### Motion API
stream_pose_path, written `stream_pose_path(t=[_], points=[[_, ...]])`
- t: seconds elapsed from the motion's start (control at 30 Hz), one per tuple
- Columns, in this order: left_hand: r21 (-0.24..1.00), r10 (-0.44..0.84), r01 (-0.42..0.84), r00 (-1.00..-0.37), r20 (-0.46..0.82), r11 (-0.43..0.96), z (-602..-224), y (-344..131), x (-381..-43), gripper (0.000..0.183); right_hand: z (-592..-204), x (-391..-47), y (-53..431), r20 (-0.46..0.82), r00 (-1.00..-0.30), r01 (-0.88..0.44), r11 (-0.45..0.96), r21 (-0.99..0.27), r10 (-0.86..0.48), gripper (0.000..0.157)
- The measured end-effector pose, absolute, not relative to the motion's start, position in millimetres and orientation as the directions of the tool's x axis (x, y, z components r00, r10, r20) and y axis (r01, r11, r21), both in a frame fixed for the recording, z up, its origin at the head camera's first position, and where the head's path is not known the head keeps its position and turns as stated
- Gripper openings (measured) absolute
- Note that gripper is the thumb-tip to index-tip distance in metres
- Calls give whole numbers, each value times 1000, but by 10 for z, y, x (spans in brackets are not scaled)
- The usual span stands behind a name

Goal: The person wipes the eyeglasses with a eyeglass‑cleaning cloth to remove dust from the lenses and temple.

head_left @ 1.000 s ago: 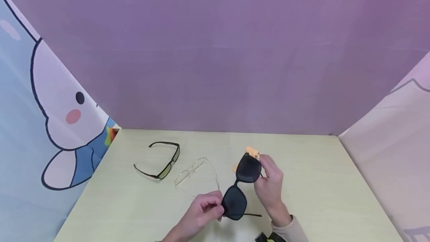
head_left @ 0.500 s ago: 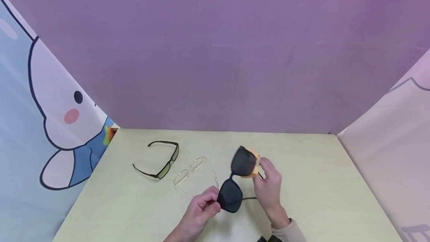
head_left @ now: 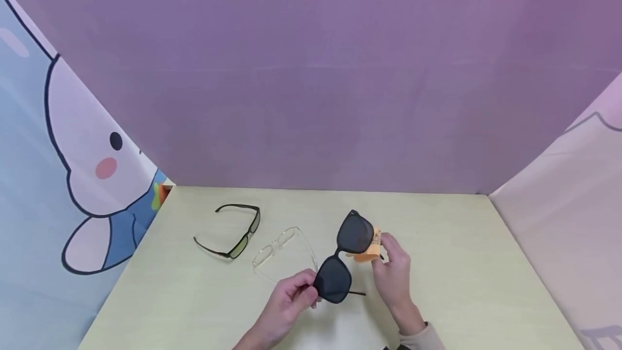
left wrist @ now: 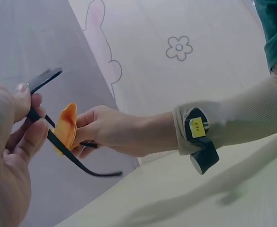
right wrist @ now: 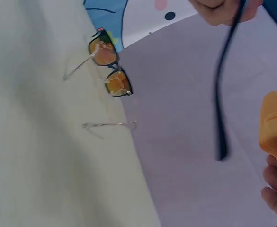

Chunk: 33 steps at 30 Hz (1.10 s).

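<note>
Black sunglasses (head_left: 332,278) with dark lenses are held up over the table, tilted, one lens above the other in the head view. My left hand (head_left: 290,301) pinches them at the outer edge of the lower lens, between thumb and fingers. An orange cloth (head_left: 373,247) with small print wraps the right edge of the upper lens, partly behind it. My right hand (head_left: 393,271) grips that cloth, with a black temple tip poking out beside the fingers. In the left wrist view, the other temple (left wrist: 81,165) hangs free below the cloth.
To the left on the pale table (head_left: 461,263) lie black-framed glasses (head_left: 239,247) with greenish lenses, temples unfolded. Thin clear-framed glasses (head_left: 264,255) lie between them and my left hand. A purple curtain (head_left: 311,96) stands behind the table, with printed cloth at both sides.
The sunglasses have risen a little, the lower lens shifting up and slightly left. The orange cloth has slid from the upper lens's top edge down to its right edge with my right hand.
</note>
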<state>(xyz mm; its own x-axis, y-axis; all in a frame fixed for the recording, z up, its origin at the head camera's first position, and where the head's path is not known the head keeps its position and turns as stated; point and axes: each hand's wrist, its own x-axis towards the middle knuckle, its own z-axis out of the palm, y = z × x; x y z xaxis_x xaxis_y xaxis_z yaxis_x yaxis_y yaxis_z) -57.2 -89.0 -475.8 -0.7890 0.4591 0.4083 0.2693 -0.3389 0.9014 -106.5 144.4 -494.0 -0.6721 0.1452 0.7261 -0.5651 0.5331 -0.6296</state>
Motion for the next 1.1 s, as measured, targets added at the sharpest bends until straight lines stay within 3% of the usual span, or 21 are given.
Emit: stream_pose_path(t=[0.13, 0.27, 0.43, 0.57, 0.77, 0.9, 1.1], points=[[936, 460, 230, -823, 334, -268, -4745, -886, -552, 13, -4862, -1076, 1428, 724, -670, -581, 490, -650, 165, 40], [949, 483, 223, -821, 305, -221, -4758, -860, -531, 10, -4781, -1106, 1415, 761, -625, -629, 463, -624, 176, 40], [920, 500, 316, -773, 390, -231, -4788, -828, -532, 10, -4723, -1163, 1414, 811, -565, -698, 435, -569, 154, 17], [887, 500, 376, -733, 461, -267, -4833, -838, -544, 13, -4755, -1175, 1409, 818, -558, -711, 425, -559, 142, 21], [873, 467, 402, -738, 487, -276, -4856, -881, -560, 12, -4910, -1155, 1432, 784, -609, -669, 453, -589, 121, 44], [869, 441, 408, -749, 495, -281, -4810, -917, -586, 11, -5023, -1127, 1477, 723, -681, -602, 473, -643, 116, 41], [868, 433, 405, -753, 495, -288, -4785, -964, -634, 16, -5082, -1123, 1544, 718, -689, -593, 490, -640, 104, 36]])
